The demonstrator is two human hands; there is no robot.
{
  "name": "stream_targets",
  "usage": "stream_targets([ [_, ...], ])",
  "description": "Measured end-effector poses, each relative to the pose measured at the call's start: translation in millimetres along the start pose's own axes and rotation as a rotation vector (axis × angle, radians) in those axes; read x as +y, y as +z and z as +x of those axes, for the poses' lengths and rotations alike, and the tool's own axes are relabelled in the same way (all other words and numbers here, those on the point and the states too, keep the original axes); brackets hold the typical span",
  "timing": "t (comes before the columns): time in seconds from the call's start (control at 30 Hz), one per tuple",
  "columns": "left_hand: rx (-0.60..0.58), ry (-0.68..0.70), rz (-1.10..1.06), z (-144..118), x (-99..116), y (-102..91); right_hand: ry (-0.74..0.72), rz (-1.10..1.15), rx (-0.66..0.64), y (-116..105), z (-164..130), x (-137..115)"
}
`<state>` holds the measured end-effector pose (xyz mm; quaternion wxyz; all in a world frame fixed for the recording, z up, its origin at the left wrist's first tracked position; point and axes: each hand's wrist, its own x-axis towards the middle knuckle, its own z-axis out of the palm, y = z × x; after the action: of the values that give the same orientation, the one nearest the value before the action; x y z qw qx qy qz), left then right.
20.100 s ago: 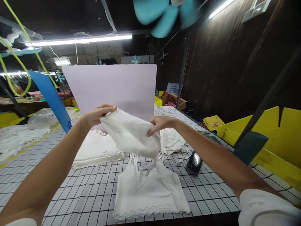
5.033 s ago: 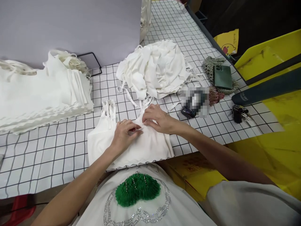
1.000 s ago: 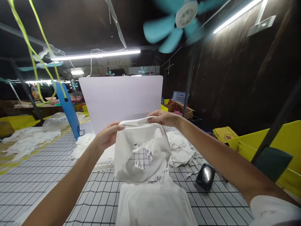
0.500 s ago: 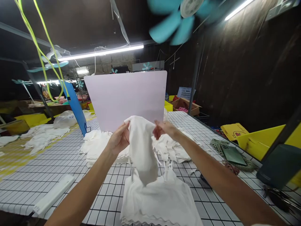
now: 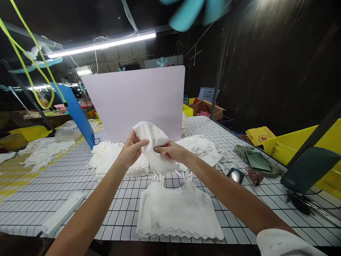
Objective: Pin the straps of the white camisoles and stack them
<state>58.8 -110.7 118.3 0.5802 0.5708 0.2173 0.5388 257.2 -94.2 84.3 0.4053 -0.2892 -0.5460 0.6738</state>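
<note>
Both hands are pinched shut on the same white garment (image 5: 154,147), held up in the air above the table. The left hand (image 5: 131,152) clamps the left side of the bunched cloth with thumb on top, and the right hand (image 5: 170,151) grips it just beside, fingers curled over the fabric — the two hands are nearly touching, so neither is really the nearer one. The cloth's long axis runs up-left to down-right: a rounded puff sticks up above the left hand, and the rest droops below the right hand, with thin straps dangling off the bottom.

Straight below sits a flat stack of tops (image 5: 177,213) — same soft white knit, scalloped hem toward the person, straps pointing away. The held piece hangs well clear of it.

Further out: a neatly piled stack (image 5: 106,163) on the left, a loose heap (image 5: 199,149) just to the right, both white and floppy. The grid-patterned table (image 5: 80,177) looks smooth. Behind stands a rigid pale lilac board (image 5: 133,99), upright. Off to the right lie a dark green phone (image 5: 257,161) on a crocheted pouch and a small shiny black object (image 5: 236,175).
</note>
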Motion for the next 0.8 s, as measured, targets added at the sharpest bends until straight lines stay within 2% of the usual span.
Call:
stream_targets([
  [0.13,0.04,0.038,0.022,-1,3,-5.6,-0.148,0.126,0.152,-1,1,-7],
  [0.23,0.082,0.066,0.043,-2,3,-17.9,-0.243,0.053,0.241,-6,2,-17],
  [0.3,0.101,0.007,0.15,-1,2,-31.0,-0.295,-0.016,0.3,-8,4,-26],
  [0.37,0.145,-0.087,0.359,3,1,-42.0,-0.272,-0.128,0.25,-6,7,-37],
  [0.4,0.187,-0.09,0.464,7,1,-44.4,-0.238,-0.207,0.187,-3,10,-42],
  [0.47,0.236,0.016,0.561,18,3,-41.0,-0.188,-0.391,0.057,4,17,-53],
  [0.5,0.199,0.079,0.545,23,5,-35.6,-0.199,-0.474,0.024,8,20,-58],
  [0.53,0.111,0.109,0.505,29,7,-28.5,-0.23,-0.534,0.022,11,23,-63],
  [0.6,-0.154,0.018,0.444,40,12,-13.4,-0.296,-0.577,0.083,12,25,-73],
  [0.63,-0.252,-0.054,0.428,43,15,-7.0,-0.297,-0.577,0.117,9,22,-78],
  [0.67,-0.299,-0.113,0.413,46,18,-2.1,-0.259,-0.578,0.129,5,17,-82],
  [0.8,-0.217,-0.155,0.302,46,31,3.7,0.043,-0.592,-0.063,-23,-15,-93],
])
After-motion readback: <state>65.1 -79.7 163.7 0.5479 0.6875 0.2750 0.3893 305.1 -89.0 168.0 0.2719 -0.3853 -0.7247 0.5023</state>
